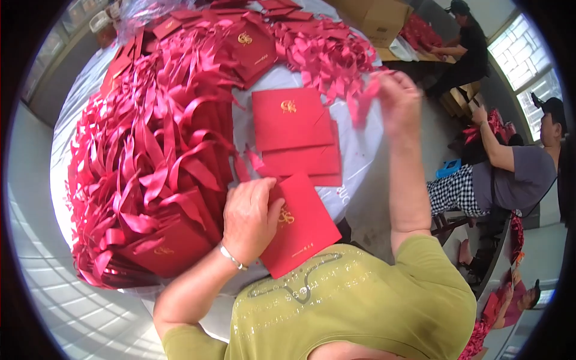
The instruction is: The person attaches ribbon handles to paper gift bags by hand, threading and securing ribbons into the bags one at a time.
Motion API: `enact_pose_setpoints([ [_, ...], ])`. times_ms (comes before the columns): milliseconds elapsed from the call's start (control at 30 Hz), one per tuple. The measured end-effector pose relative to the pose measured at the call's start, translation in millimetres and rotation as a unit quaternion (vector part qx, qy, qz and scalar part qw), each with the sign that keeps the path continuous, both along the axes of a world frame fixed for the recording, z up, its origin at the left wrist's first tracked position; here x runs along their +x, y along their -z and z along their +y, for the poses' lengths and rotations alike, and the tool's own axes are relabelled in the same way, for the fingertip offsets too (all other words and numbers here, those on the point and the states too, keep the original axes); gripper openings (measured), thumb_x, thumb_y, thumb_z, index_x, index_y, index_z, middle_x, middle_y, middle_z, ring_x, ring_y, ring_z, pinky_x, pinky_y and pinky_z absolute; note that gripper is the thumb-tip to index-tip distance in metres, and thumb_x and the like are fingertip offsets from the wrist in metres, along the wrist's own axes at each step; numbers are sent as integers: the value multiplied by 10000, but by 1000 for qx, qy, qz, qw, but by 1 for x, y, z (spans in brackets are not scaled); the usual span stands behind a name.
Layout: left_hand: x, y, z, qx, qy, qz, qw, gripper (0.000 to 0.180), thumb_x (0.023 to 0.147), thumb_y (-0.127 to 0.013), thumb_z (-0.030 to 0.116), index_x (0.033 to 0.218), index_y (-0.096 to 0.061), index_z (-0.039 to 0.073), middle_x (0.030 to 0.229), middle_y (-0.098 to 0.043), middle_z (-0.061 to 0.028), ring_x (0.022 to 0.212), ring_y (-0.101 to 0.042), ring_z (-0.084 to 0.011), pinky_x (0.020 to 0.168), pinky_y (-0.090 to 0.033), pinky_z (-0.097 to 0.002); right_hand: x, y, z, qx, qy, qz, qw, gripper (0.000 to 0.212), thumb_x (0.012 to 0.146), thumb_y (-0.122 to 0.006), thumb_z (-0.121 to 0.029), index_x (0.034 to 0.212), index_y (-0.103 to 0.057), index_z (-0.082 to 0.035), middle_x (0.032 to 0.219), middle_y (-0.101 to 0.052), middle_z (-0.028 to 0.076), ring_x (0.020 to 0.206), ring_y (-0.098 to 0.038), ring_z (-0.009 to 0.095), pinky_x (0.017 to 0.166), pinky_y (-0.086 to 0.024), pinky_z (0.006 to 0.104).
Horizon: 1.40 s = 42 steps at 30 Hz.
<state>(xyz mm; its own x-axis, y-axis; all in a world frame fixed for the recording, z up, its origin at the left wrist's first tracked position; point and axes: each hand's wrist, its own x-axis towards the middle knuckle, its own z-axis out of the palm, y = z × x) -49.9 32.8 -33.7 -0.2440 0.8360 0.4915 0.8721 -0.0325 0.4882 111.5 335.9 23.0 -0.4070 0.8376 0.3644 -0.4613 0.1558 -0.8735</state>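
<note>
My left hand is closed on the upper left edge of a flat red paper gift bag with a gold emblem. This bag lies tilted against the front of my green shirt. Off to the right, my raised right hand is blurred, its fingers pinched on a pinkish-red ribbon that hangs down. Between the hands, a few overlapping flat red bags rest on the white-covered table. Short ribbon ends poke out beside my left fingertips.
A big heap of red bags with ribbon handles covers the table's left side. Loose ribbons lie at the far right, near a cardboard box. Other people work along the right, one in a grey shirt.
</note>
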Motion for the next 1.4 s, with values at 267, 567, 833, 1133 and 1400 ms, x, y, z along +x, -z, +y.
enact_pose_setpoints([
  [267, -6, -3, -1, -29, -5, -78, 996, 234, 827, -722, 27, 1047, -645, 27, 930, -661, -143, 855, -656, -331, 751, -516, -404, 22, -54, -91, 330, 25, -178, 927, 122, 867, -689, 66, 972, -712, 9, 918, -715, 102, 773, -661, 127, 658, -509, 247],
  [567, -6, -10, -2, -107, -1, -209, 972, 208, 889, -692, 31, 1094, -658, 11, 959, -717, -157, 866, -710, -282, 778, -549, -349, -1, 31, -148, 246, -200, -308, 897, 125, 824, -734, 38, 945, -708, 23, 894, -727, 85, 761, -692, 128, 651, -530, 244],
  [833, -7, -6, 1, -108, -2, -328, 938, 210, 898, -690, 109, 1087, -671, 19, 964, -721, -188, 895, -721, -329, 746, -561, -397, -7, 32, -148, 252, -176, -320, 896, 154, 817, -732, 39, 966, -711, 6, 880, -713, 79, 773, -675, 124, 603, -506, 239],
  [1133, -5, -11, 2, -128, -24, -244, 961, 187, 889, -718, 154, 1025, -673, 33, 884, -717, -163, 821, -710, -340, 713, -551, -410, -10, 36, -152, 278, -158, -296, 900, 131, 806, -724, 54, 923, -688, 6, 845, -693, 86, 735, -669, 143, 602, -513, 262],
  [1400, -5, -6, 1, -124, -26, -294, 947, 187, 881, -728, 149, 1027, -694, 37, 888, -724, -160, 825, -723, -316, 717, -558, -392, -14, 37, -162, 379, -78, -308, 869, 114, 758, -704, 19, 859, -668, -20, 798, -644, 117, 705, -668, 284, 625, -549, 365],
])
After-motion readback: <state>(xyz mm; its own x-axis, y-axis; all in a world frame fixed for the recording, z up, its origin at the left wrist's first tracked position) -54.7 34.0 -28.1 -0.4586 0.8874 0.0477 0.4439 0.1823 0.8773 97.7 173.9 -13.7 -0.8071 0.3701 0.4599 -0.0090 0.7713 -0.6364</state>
